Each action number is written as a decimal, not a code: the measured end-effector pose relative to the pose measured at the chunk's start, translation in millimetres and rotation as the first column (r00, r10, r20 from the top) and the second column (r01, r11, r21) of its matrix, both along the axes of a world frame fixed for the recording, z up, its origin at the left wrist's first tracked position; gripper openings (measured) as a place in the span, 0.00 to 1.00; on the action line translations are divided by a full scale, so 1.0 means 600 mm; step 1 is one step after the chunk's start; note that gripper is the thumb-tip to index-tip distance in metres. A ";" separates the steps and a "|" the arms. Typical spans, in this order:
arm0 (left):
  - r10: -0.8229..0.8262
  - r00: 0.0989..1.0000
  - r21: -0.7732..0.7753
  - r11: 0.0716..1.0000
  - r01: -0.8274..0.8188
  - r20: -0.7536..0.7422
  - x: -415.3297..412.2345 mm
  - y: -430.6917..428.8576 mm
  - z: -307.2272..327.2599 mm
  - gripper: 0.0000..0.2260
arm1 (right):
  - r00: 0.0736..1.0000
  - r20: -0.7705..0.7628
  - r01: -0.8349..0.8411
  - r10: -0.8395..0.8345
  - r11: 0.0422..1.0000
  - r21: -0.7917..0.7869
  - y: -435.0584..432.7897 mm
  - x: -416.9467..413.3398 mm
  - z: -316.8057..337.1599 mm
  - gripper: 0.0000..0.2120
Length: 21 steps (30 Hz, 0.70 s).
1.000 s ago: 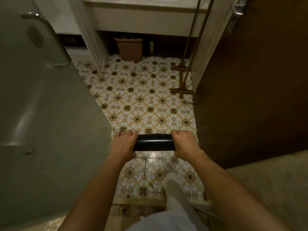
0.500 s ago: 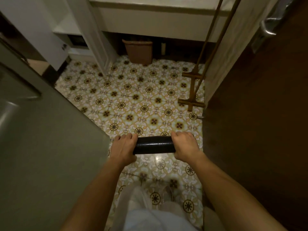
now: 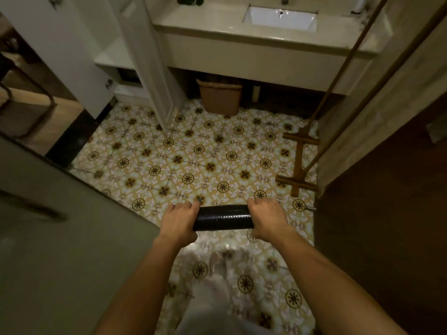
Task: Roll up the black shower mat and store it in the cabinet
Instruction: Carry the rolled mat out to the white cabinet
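The black shower mat is rolled into a tight horizontal tube, held in the air above the patterned tile floor. My left hand grips its left end and my right hand grips its right end, both with fingers curled over the top. A white cabinet stands at the far left with its door swung open, showing a bare white shelf inside. The cabinet is well ahead of the mat and to the left.
A vanity counter with a white sink runs along the far wall, with a brown bin under it. A wooden ladder rack leans at the right. A grey panel fills the left foreground; a dark door stands on the right.
The view has moved forward and tilted up: the sink and the open cabinet have come into sight. Both hands keep the same grip on the rolled mat.
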<state>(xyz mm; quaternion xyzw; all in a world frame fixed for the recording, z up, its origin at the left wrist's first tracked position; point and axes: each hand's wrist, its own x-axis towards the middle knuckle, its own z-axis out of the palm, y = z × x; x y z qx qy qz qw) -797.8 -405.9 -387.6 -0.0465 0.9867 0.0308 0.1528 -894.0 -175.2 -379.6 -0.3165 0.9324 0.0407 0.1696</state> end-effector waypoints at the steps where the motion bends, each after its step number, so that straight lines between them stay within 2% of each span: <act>1: 0.006 1.000 0.009 1.000 -0.006 0.001 -0.022 -0.021 0.002 0.23 | 1.000 0.000 0.000 0.000 1.000 0.006 -0.022 -0.022 0.003 0.30; 9: 0.022 1.000 0.006 1.000 -0.021 -0.017 -0.194 -0.184 0.022 0.25 | 1.000 -0.015 -0.002 0.002 1.000 -0.006 -0.180 -0.192 0.030 0.28; 21: 0.172 0.985 0.034 0.985 -0.171 -0.020 -0.446 -0.366 0.019 0.23 | 0.985 -0.013 -0.174 0.174 0.985 0.015 -0.396 -0.503 0.023 0.29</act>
